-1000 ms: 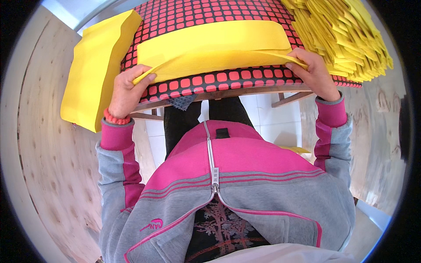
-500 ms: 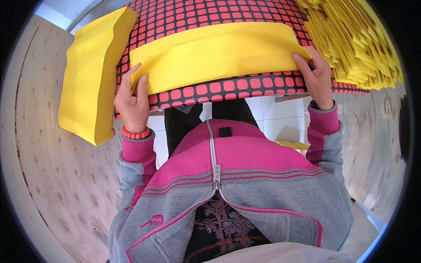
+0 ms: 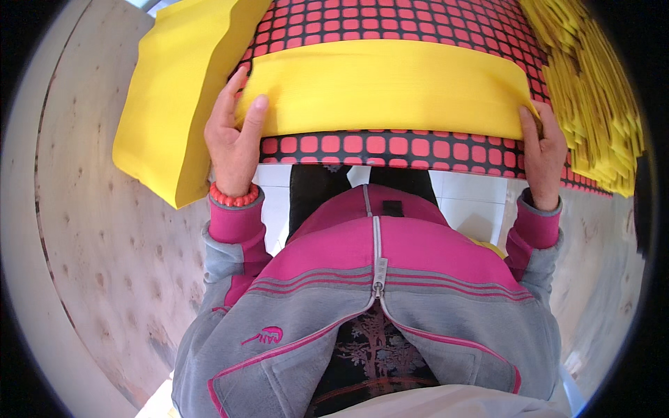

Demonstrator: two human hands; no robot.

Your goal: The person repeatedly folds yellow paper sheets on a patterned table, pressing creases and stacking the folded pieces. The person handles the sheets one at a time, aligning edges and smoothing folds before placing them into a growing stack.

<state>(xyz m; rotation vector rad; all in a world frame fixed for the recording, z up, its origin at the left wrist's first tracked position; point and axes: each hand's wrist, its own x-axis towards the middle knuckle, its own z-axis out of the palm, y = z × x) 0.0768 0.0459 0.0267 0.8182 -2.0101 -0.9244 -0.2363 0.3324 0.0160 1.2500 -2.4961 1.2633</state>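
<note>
A long yellow strip (image 3: 394, 87) of thin sheet material, paper or cloth I cannot tell, stretches sideways between my hands on a red-and-black checked surface (image 3: 397, 145). My left hand (image 3: 233, 143) has the strip's left end between its thumb and fingers, the thumb at the near corner. At the opposite end, my right hand (image 3: 546, 153) pinches the near right corner, thumb toward the strip's middle and fingers partly behind the edge. The strip lies nearly flat, its right end lifted slightly at the corner.
A thick yellow stack or bundle (image 3: 171, 97) stands left of the checked surface, close to my left hand. On the right is a large pile of yellow folded pieces (image 3: 592, 97). A pale wooden board (image 3: 104, 230) extends along the left side.
The whole view has shifted, so the surface and both hands appear farther right. The strip looks flatter and less wavy. Both hands remain at its ends.
</note>
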